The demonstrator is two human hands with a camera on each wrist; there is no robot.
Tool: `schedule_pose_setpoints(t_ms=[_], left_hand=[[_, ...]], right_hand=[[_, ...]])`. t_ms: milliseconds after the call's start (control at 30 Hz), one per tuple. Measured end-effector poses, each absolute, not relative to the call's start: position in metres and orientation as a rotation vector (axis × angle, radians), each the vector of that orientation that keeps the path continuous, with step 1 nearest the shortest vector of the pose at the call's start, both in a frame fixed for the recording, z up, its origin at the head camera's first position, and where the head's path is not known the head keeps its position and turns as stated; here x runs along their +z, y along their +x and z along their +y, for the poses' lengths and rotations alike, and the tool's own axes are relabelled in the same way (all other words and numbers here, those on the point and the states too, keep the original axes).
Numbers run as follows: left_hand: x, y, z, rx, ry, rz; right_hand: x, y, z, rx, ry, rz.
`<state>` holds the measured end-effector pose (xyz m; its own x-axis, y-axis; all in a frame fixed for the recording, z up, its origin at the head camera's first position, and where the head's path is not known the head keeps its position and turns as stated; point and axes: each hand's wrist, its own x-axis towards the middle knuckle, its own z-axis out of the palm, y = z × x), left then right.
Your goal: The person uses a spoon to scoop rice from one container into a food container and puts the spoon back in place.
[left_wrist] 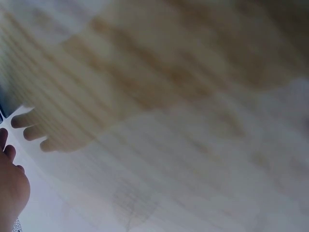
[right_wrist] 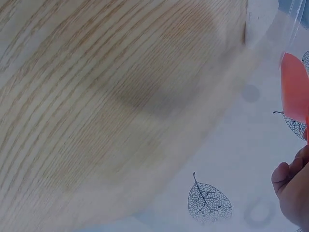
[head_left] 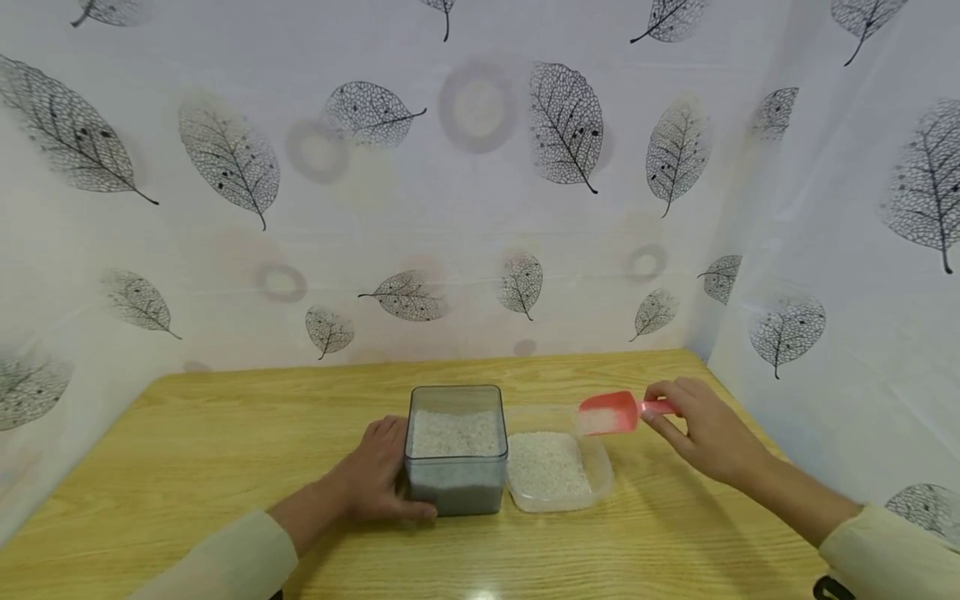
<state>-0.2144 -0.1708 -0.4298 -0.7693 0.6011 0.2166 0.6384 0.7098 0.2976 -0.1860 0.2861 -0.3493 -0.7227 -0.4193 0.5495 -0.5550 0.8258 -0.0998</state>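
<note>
My right hand [head_left: 705, 429] pinches the handle of a red scoop [head_left: 621, 408] between thumb and fingers. White rice lies in the scoop, which hangs over the right back corner of a shallow clear plastic tub [head_left: 600, 479]. A heap of rice [head_left: 547, 467] fills much of that tub. Directly left of it stands a taller grey see-through container [head_left: 457, 487], with rice up to below its rim. My left hand [head_left: 378, 475] rests along this container's left side, thumb at the front bottom corner. The right wrist view shows the red scoop [right_wrist: 293, 89] and part of the right hand [right_wrist: 294, 188].
Both containers stand on a wood-grain table [head_left: 225, 467]. Behind and to the right hangs a pale curtain [head_left: 480, 208] printed with dark leaves, meeting the table's back and right edges.
</note>
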Motion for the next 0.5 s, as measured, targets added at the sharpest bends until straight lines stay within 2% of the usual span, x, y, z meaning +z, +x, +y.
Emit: schedule_pose_setpoints(t_ms=[267, 500], left_hand=[[-0.4307, -0.2136, -0.172, -0.545, -1.019, -2.808], [-0.4298, -0.214, -0.1715, -0.551, -1.018, -2.816]], right_hand=[[-0.3474, -0.1901, 0.2843, 0.176, 0.943, -2.214], [-0.3452, -0.1923, 0.2787, 0.114, 1.016, -2.053]])
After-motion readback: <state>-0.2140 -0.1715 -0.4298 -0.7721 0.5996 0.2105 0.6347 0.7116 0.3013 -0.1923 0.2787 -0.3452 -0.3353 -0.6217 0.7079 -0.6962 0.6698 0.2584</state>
